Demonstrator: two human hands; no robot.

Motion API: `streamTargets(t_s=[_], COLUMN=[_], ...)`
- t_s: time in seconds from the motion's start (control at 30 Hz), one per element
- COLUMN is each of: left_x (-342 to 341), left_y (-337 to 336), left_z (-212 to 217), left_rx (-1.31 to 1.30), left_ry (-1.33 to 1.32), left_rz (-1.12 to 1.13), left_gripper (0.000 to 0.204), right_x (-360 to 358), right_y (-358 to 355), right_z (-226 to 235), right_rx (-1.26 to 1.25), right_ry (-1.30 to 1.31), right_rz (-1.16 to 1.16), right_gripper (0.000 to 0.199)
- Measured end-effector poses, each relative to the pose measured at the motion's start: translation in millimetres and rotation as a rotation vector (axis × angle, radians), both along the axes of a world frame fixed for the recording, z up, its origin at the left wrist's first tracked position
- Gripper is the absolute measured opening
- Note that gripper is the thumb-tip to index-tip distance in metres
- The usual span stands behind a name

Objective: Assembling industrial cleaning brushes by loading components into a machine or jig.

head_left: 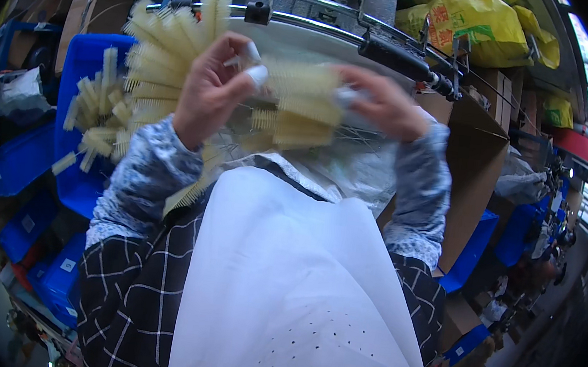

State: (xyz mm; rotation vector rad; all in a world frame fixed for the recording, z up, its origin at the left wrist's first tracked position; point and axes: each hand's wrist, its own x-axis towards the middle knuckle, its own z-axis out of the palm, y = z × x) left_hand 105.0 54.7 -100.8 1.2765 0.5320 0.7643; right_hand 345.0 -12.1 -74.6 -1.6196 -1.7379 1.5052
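My left hand (212, 89) is raised at the left, its thumb and forefinger curved toward each other, white covers on the tips. A narrow gap separates those tips, and I see nothing held between them. Facing it, my right hand (388, 106) is smeared by motion, also with white on a fingertip. Its fingers meet the right end of a blurred, cream-bristled brush (308, 81) that reaches toward the left fingertips. More cream brushes (291, 127) lie just below, partly blurred. Beside my left hand fans out a large pile of similar brushes (156, 61).
A blue bin (72, 182) at the left holds several short brushes (95, 102). Metal rods with a black roller (393, 54) cross the far side. An open cardboard box (478, 167) stands at the right, below yellow sacks (475, 27). A white apron (285, 268) covers my lap.
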Motion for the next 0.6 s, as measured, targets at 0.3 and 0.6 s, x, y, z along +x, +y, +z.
streamTargets(t_s=[0.3,0.6], left_x=[-109.5,-131.4], left_y=[13.3,9.3], left_z=[14.9,10.4], left_rx=[0.915,0.042], left_ry=[0.95,1.102], left_rz=[-0.1,-0.155], left_gripper=[0.057,0.048], right_x=[76.1,100.5], right_y=[39.7,62.6], right_z=[-60.0,-82.7], right_rx=[0.65,0.626], right_ry=[-1.141,-1.171], right_rz=[-0.505,-0.601], right_gripper=[0.027,0.027])
